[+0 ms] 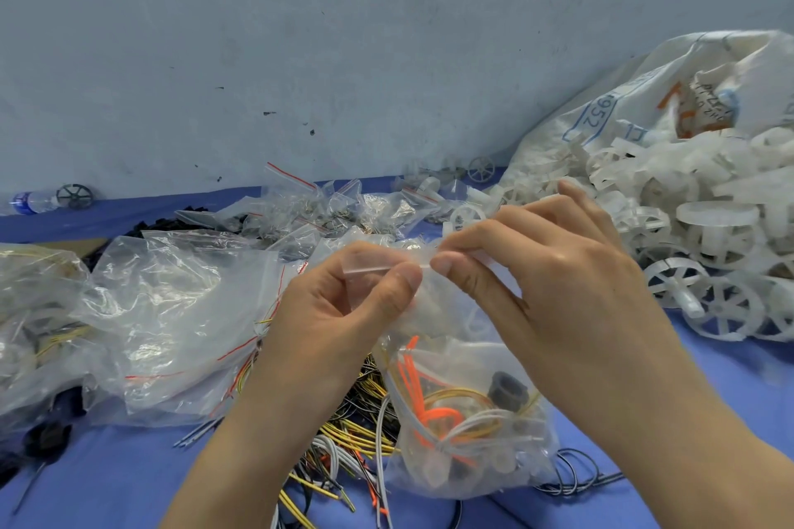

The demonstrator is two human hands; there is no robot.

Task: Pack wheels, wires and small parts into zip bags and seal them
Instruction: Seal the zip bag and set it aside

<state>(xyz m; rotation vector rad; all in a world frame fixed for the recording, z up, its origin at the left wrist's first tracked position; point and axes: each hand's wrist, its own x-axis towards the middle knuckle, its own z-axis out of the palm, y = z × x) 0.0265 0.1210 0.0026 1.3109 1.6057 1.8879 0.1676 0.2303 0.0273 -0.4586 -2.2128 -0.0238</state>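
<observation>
Pinching zip bag [464,421] top strip: left hand [339,314] and right hand [554,271] raised over counter [107,477], thumbs nearly touching.

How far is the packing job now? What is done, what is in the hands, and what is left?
Done: several filled small bags lie at the back. In hand: the left hand and right hand pinch the top strip of a zip bag already holding wires and a black part; whether it is sealed, I cannot tell. Left: loose wires and the white wheels.
</observation>
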